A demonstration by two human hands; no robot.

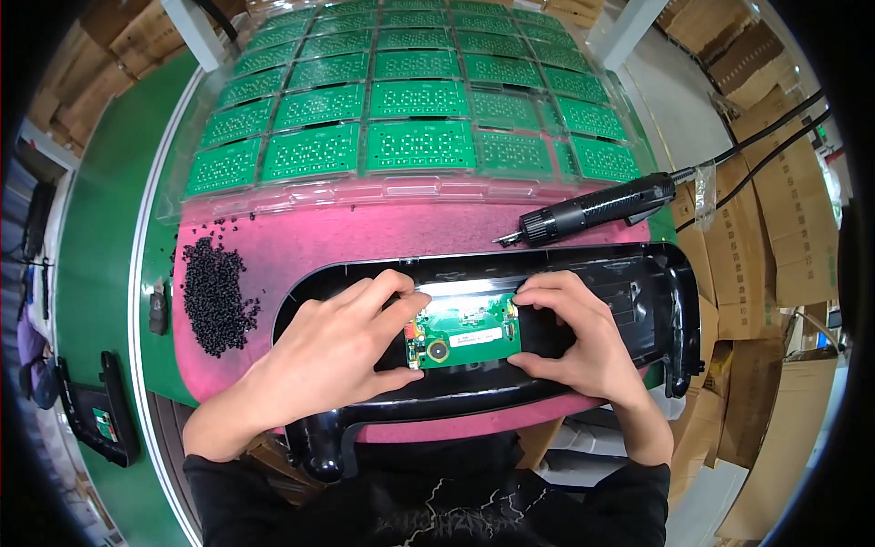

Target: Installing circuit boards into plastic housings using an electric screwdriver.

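Note:
Between my two hands is a green circuit board [467, 334], component side up, with a white label strip and a round black part on it. My left hand [351, 333] grips its left edge between thumb and fingers. At the opposite edge, my right hand [579, 333] pinches the board's corners the same way. Beneath lies a glossy black plastic housing [602, 273], hollow side up, with a curved leg at each end. The board is over the middle of the housing; whether it touches the bottom I cannot tell.
Behind the housing, a black electric screwdriver [597, 211] lies on the pink mat [301, 237], its cable running right. A pile of small black screws [217, 296] is at left. Clear trays [401, 187] of green boards stand at the back. Cardboard boxes [775, 219] line the right.

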